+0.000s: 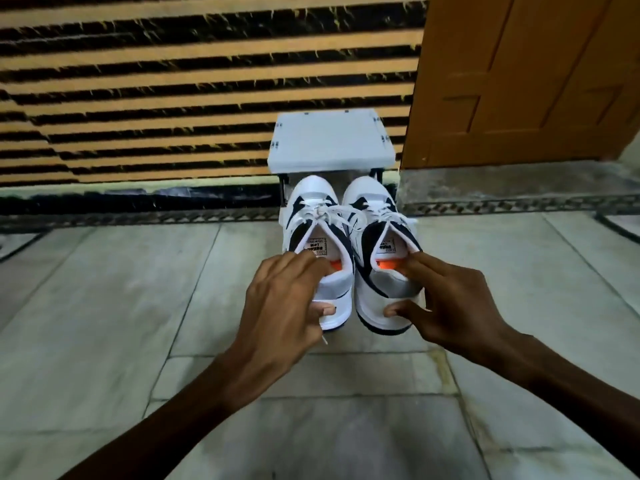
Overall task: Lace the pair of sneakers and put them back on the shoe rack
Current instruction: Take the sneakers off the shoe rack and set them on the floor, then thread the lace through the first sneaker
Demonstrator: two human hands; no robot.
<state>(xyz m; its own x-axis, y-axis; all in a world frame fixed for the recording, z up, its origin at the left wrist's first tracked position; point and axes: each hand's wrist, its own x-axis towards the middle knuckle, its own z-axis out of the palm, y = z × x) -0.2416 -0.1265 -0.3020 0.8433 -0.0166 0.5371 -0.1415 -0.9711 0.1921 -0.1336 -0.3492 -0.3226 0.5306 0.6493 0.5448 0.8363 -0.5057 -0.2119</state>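
Two white sneakers with dark navy panels and tied white laces are held side by side, toes pointing away from me toward the small white shoe rack (330,142). My left hand (282,303) grips the heel of the left sneaker (317,216), fingers inside the collar and thumb on the heel. My right hand (446,303) grips the heel of the right sneaker (375,216) the same way. Orange insoles show inside both. The toes reach under the rack's top shelf. A lace end dangles below the left heel.
The rack stands against a wall with black and tan stripes (173,81). An orange-brown wooden door (519,81) is to the right of the rack. Pale marble floor tiles (104,323) spread beneath my arms, with a dark border strip along the wall.
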